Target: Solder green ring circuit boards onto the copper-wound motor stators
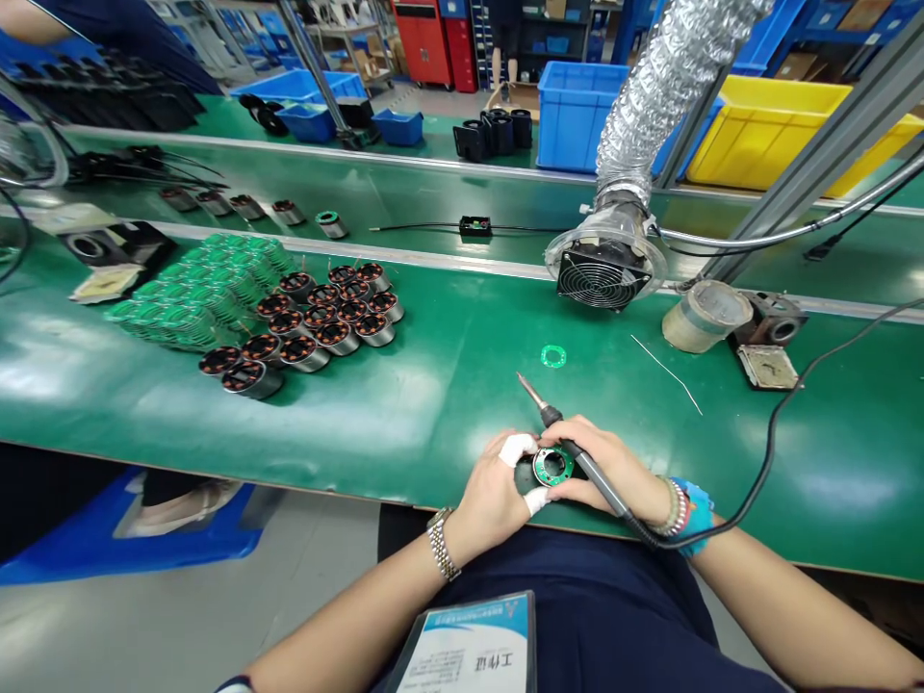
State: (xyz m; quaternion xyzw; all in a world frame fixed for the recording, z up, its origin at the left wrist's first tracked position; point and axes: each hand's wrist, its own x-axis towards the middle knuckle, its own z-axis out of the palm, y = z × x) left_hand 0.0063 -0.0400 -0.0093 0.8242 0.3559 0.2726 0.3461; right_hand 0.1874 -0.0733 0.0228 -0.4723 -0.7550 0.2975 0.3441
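Near the table's front edge, my left hand (495, 496), with white tape on its thumb and a finger, closes round the left side of a motor stator. A green ring-shaped circuit board (567, 464) tops the stator. My right hand (617, 467) grips a soldering iron (598, 484), its tip pointing up and to the left, away from the board. The same hand's fingers also touch the right side of the stator. Beyond the hands, a loose green ring board (553, 363) lies flat on the table.
Several copper-wound stators (336, 337) stand at left beside stacked green boards (209, 289). A fume hose with a fan (603, 279) hangs ahead. At right are a solder wire (668, 369), a tape-wrapped roll (704, 318) and an iron stand (769, 366). The iron's cord (772, 433) loops rightward.
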